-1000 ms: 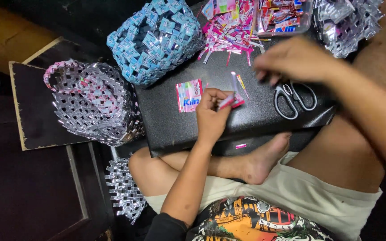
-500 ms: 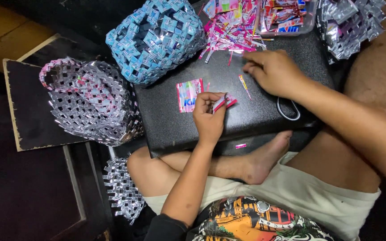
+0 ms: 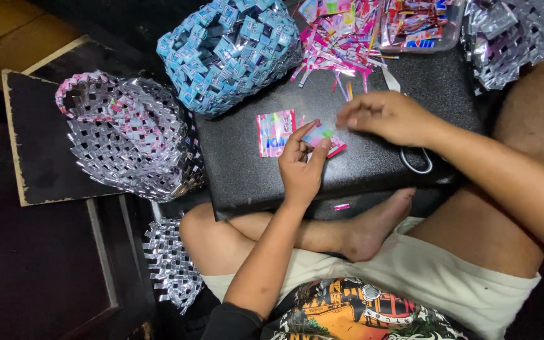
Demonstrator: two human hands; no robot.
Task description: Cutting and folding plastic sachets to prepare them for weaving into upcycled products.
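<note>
A person is sitting cross-legged with a big black case [image 3: 253, 182] lying flat in front of them like a small table. At its far left corner a blue woven basket [image 3: 228, 50] is resting, and a pink and silver woven basket [image 3: 127, 145] is sitting to the left on a dark board [image 3: 33, 157]. A pile of pink wrapper strips [image 3: 341, 44] is lying at the top of the case.

The left hand [image 3: 301, 173] is pressing down on a small pink wrapper [image 3: 322, 137], with its fingers clamped on it from above. The right hand [image 3: 388, 116] is reaching over to the same wrapper, its fingers bunched close together at the edge. It looks like both hands are folding this wrapper into a strip. The next move would need a neat, tight crease while the left hand pins it flat.

Another pink wrapper [image 3: 275, 132] is lying open just beside the left hand. White-handled scissors [image 3: 417, 164] are peeking out under the right wrist.

A second ago, the right hand was farther away, up above the scissors; now it has come over them to meet the left hand.
</note>
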